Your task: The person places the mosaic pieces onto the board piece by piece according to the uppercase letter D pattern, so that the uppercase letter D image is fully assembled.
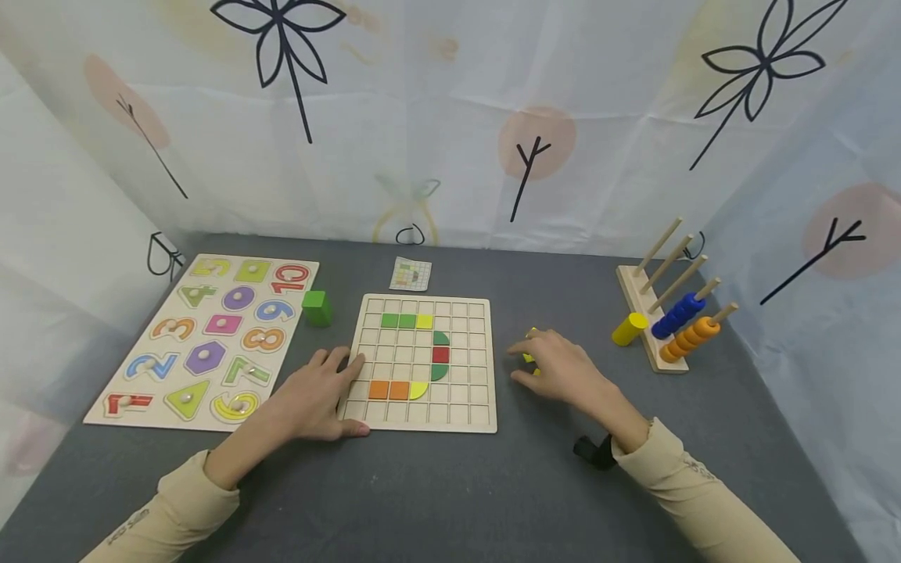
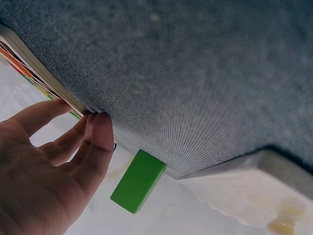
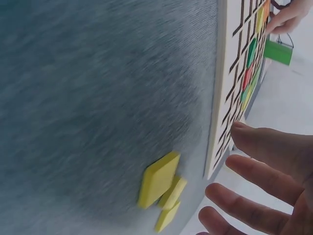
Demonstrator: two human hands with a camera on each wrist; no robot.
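A wooden grid board [image 1: 464,407] lies mid-table with green, yellow, red and orange tiles [image 1: 399,389] in a bent line. My left hand [image 1: 317,399] rests against its left side, thumb by the near edge; the left wrist view shows the fingertips touching the board's edge [image 2: 44,73]. To the right of the board, my right hand [image 1: 563,371] is over a few yellow pieces, which it partly hides in the head view. In the right wrist view these flat yellow pieces [image 3: 159,178] lie on the table, apart from the spread, empty fingers.
A small pattern card [image 1: 411,274] lies behind the board. On the left are a number-and-shape puzzle [image 1: 239,320] and a green block [image 1: 317,309]. A peg stand with blue and orange beads [image 1: 677,316] and a yellow cylinder [image 1: 629,329] stand right. A black object [image 1: 594,452] lies by the right sleeve.
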